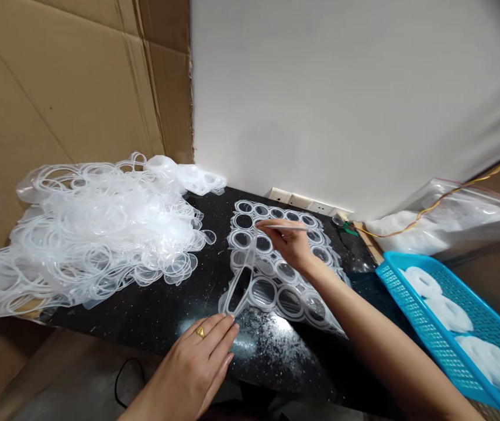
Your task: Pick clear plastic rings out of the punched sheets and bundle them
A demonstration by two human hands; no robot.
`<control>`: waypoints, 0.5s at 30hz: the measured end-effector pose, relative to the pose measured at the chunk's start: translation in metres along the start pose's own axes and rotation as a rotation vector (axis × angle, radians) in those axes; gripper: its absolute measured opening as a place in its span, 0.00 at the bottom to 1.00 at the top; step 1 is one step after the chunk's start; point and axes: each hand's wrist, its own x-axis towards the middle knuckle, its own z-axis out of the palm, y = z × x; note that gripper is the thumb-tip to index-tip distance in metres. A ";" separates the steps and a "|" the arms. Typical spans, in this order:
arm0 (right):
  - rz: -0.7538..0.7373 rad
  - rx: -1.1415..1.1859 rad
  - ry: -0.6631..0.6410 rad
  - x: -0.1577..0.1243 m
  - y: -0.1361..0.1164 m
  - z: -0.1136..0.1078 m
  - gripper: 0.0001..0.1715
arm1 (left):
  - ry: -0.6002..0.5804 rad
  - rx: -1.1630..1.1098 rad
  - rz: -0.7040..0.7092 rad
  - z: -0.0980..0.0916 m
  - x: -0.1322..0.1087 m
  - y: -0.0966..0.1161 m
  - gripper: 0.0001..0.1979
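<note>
My right hand (pixel 291 242) is closed in a pinch around a slim, pale, stick-like tool (pixel 285 227) lying along its top; the exact kind is unclear. Its fingertips are at the far end of a raised translucent plastic strip (pixel 252 254), which runs down toward my left hand. Wearing a gold ring, my left hand (pixel 199 359) lies with fingers stretched out and side by side. Its fingertips touch the near-left corner of a clear plastic sheet (pixel 293 298) with rows of round ring shapes. My right forearm hides part of that sheet.
A large heap of translucent plastic ring offcuts (pixel 113 228) covers the left of the black speckled tabletop (pixel 144 321). White crumbs (pixel 276 345) lie near the front edge. At right are a blue basket (pixel 390 278) with white ring stacks, a plastic bag (pixel 442 216), and wires (pixel 447 193).
</note>
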 end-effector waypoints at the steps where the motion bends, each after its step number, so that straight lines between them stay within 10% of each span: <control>1: 0.072 0.028 0.038 0.001 0.005 0.001 0.12 | 0.003 0.003 -0.003 0.000 0.001 0.000 0.20; 11: 0.397 0.098 0.351 -0.030 0.013 -0.006 0.17 | -0.003 0.055 -0.008 -0.002 0.002 0.002 0.20; 15: 0.507 0.374 0.095 -0.050 0.001 -0.005 0.19 | -0.036 -0.002 -0.038 -0.003 0.003 0.003 0.20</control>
